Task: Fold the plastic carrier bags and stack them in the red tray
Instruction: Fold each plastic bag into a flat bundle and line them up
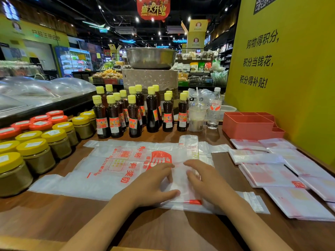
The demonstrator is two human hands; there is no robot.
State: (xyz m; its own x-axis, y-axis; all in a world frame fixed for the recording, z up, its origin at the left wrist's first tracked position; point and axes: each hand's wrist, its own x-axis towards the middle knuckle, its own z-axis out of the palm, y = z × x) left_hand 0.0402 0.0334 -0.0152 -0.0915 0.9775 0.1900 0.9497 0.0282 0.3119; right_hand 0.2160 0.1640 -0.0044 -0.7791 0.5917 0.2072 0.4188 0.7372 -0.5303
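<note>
1. Your left hand (154, 183) lies on the carrier bag (126, 165) w/ fingers (164, 168) near-straight, pressing flat, thumb stretched along the near edge; it grips nothing.
2. Your right hand (203, 180) sits just beside the left on the same bag; its fingers curl lightly, tips down on the plastic. Can't tell if they pinch a fold or only press.
3. The bag is spread flat on the wooden bench (163, 230), left-front of the red tray (252, 124), red print facing up. Under your hands its right part is folded over into a thicker strip.
4. The red tray stands at the bench's back right, against the yellow wall (290, 78); its compartments show no bags from this angle.
5. Folded bags (275, 174) lie in overlapping piles on the bench just in front of the tray, to the right of your hands.
6. Left of the tray: a water bottle (214, 109) and a cup w/ straw (197, 116), then dark sauce bottles (134, 115) w/ yellow caps.
7. Far left of the tray, yellow- and red-lidded jars (36, 140) stand in rows.
</note>
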